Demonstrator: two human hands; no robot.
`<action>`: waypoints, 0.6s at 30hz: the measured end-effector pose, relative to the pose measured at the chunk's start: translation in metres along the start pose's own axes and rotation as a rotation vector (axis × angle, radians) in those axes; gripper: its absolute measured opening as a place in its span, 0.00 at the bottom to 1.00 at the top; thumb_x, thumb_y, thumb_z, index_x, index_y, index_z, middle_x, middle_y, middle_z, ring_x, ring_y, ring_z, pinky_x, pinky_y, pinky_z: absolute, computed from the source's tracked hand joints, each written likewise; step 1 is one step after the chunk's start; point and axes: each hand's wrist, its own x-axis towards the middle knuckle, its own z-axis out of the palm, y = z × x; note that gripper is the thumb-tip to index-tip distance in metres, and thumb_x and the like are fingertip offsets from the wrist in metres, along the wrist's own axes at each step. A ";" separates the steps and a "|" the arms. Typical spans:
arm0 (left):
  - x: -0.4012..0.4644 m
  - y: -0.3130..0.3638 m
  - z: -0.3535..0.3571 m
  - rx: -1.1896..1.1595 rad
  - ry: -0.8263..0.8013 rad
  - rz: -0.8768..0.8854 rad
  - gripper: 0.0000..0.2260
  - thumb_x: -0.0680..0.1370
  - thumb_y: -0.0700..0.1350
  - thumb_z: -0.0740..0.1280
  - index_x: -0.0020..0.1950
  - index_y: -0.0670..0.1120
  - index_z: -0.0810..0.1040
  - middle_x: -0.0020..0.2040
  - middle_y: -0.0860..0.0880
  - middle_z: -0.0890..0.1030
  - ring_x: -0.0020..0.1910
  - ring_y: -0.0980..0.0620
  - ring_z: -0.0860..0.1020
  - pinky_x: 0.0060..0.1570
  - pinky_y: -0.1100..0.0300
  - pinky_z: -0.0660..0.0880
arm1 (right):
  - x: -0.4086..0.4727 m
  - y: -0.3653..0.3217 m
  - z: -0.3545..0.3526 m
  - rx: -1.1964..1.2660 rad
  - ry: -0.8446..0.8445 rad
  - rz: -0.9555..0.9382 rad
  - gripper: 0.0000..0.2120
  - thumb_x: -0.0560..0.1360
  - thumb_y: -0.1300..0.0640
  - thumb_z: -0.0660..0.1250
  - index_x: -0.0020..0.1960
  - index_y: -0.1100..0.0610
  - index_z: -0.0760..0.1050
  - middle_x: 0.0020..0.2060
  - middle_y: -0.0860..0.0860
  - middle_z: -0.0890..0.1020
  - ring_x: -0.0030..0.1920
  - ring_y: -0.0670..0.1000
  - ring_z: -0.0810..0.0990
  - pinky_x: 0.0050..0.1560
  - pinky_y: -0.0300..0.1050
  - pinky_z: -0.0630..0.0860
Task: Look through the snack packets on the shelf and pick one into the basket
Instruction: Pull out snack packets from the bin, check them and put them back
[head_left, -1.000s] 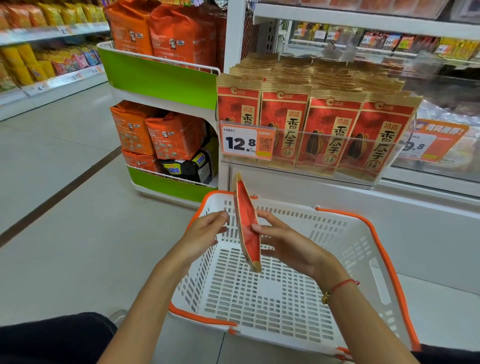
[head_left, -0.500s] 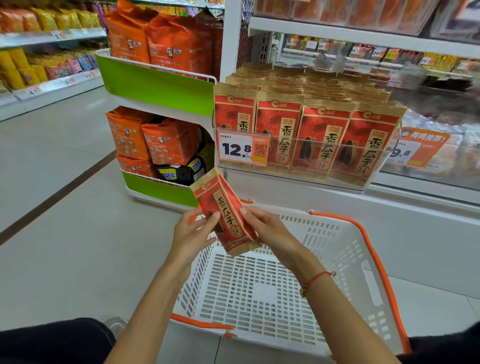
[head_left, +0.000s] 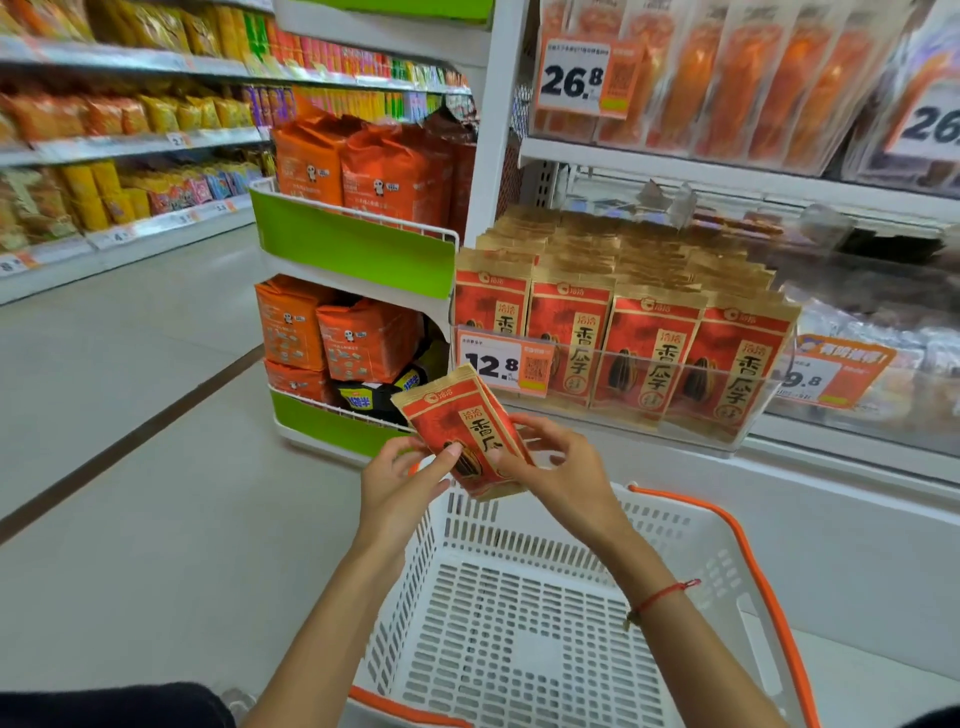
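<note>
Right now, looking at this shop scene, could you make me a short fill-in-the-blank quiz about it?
1. Both the left hand and right hand hold one red ____ packet.
2. The white basket has ____ handles.
3. The price tag before the shelved packets reads ____.
4. The basket holds ____ packets so far.

Missing words: sunflower seed; orange; 12.8; no

Packet held between left hand and right hand, above basket's far rim. Shelf packets behind, in rows. Side rack left of them.
</note>
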 end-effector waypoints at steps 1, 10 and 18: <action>0.000 0.005 0.002 0.000 -0.007 0.019 0.12 0.74 0.41 0.73 0.55 0.39 0.76 0.50 0.46 0.82 0.48 0.53 0.82 0.41 0.66 0.77 | 0.002 -0.004 -0.002 -0.049 0.020 -0.045 0.18 0.72 0.51 0.74 0.61 0.49 0.78 0.52 0.45 0.82 0.53 0.44 0.78 0.43 0.22 0.68; -0.002 0.064 0.021 -0.043 0.023 0.196 0.07 0.75 0.39 0.72 0.48 0.48 0.77 0.44 0.50 0.84 0.44 0.55 0.83 0.38 0.66 0.78 | 0.013 -0.067 -0.029 -0.309 0.193 -0.378 0.16 0.71 0.47 0.74 0.58 0.46 0.79 0.51 0.43 0.81 0.49 0.42 0.78 0.49 0.37 0.75; 0.032 0.145 0.045 0.040 -0.018 0.334 0.06 0.77 0.39 0.68 0.50 0.49 0.74 0.46 0.48 0.83 0.46 0.55 0.81 0.40 0.63 0.78 | 0.062 -0.141 -0.053 -0.386 0.238 -0.443 0.19 0.73 0.45 0.70 0.62 0.49 0.78 0.47 0.44 0.79 0.46 0.44 0.78 0.48 0.50 0.79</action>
